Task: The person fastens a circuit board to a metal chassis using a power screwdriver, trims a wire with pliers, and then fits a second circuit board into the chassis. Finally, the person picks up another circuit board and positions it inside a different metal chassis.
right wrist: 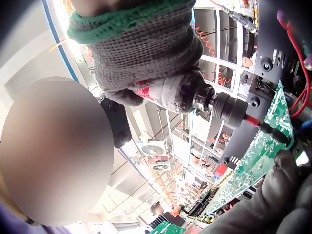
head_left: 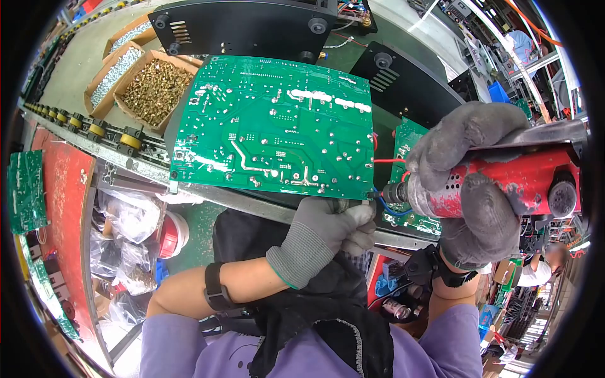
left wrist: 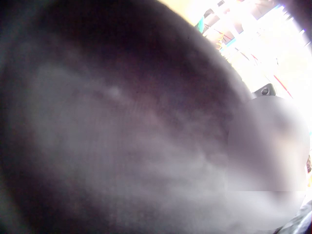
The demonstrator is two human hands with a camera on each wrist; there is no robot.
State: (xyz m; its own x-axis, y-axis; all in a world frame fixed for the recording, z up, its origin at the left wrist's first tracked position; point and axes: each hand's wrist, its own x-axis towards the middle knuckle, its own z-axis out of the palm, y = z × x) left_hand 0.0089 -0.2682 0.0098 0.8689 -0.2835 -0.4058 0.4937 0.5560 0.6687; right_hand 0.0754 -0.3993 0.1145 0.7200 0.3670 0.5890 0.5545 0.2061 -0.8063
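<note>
One large green circuit board (head_left: 271, 135), solder side up, fills the middle of the head view, with a black panel (head_left: 246, 34) beyond its far edge. Smaller is the red power driver (head_left: 539, 179), aimed at the board's near right corner; the step in hand looks like screwdriving work there. The next move probably calls for keeping the tool square and the corner steady. The right grip (head_left: 482, 200) wraps the driver's body, fingers curled round it, the tool nearly level and pointing left. The left grip (head_left: 321, 233) sits at the near edge beside that corner, fingers bent; what it pinches, if anything, I cannot tell. Smallest, the dark bit (right wrist: 274, 131) ends at the corner; whether it is seated is unclear.
</note>
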